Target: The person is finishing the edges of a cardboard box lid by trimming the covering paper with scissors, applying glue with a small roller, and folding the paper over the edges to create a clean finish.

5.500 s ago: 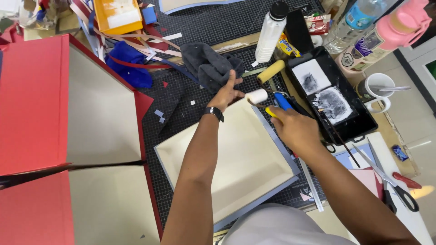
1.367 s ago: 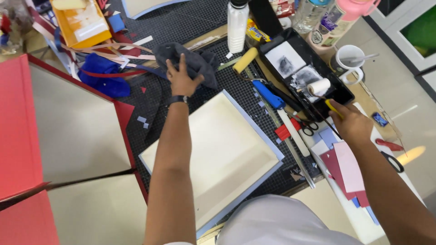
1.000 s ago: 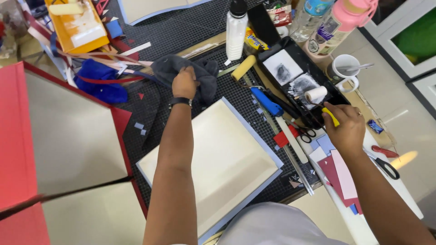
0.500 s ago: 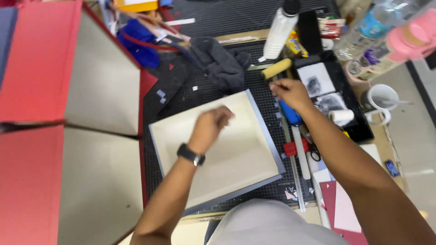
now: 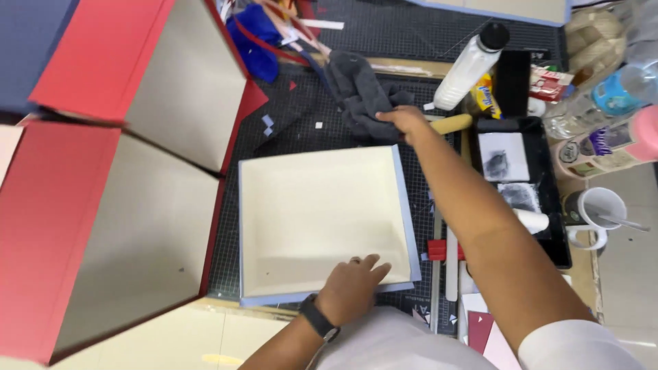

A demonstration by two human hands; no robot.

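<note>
Cluttered cutting mat: right hand fingers closed on grey cloth, just beyond cream board; left hand fingers spread flat on board's near edge.

A cream board with blue edging is lying flat mid-mat; a crumpled grey cloth is sitting just beyond it.

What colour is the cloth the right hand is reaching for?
Dark grey. The cloth shows in the head view, the right hand at its edge.

Black gridded cutting mat covers the worktable; pale floor right — glossy.
</note>
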